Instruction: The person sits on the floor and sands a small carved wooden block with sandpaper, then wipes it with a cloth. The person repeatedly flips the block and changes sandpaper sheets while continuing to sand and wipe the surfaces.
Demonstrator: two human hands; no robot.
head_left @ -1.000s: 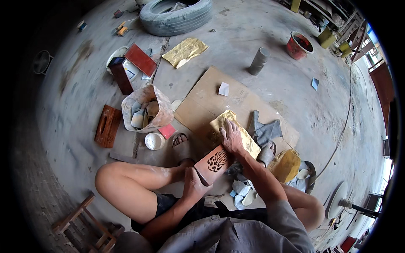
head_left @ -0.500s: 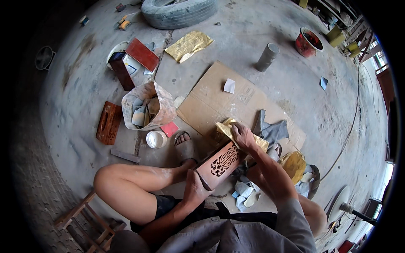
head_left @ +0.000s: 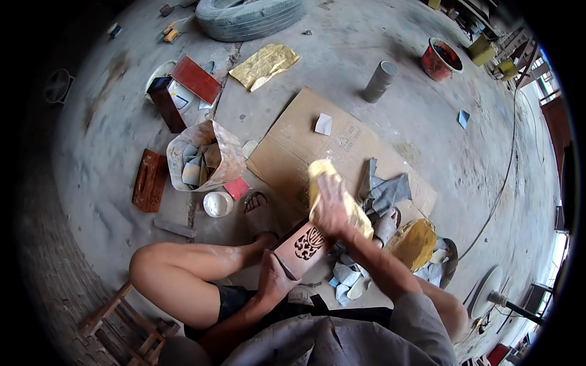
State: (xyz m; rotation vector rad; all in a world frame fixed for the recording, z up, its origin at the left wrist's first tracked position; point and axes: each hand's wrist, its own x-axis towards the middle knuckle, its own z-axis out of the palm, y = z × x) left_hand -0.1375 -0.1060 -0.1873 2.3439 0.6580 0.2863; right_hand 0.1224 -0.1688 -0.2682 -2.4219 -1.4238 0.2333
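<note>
A wooden box (head_left: 299,255) with a dark cut-out scroll pattern on its upper face lies tilted between my legs. My left hand (head_left: 276,277) is wrapped round its near end. Over the far part of the box, my right hand (head_left: 331,210) lies on a crinkled yellow sandpaper sheet (head_left: 320,169), fingers stretched along it and blurred by motion. Part of the pattern and the far end of the box are hidden under this hand and the sheet. Another folded yellow sheet (head_left: 415,244) is by my right foot.
Flattened cardboard (head_left: 293,131) covers the floor ahead, with a grey rag (head_left: 390,190) on it. At left stand a bucket of scraps (head_left: 227,152), a white tub (head_left: 218,204) and a reddish-brown wooden piece (head_left: 149,181). Farther off are a tyre (head_left: 250,23), a cylinder (head_left: 379,82) and a red bucket (head_left: 441,61).
My right hand has slid back along the box with the yellow sandpaper sheet, its fingers now straighter, covering more of the pattern. My left hand keeps its hold. The whole view has shifted slightly.
</note>
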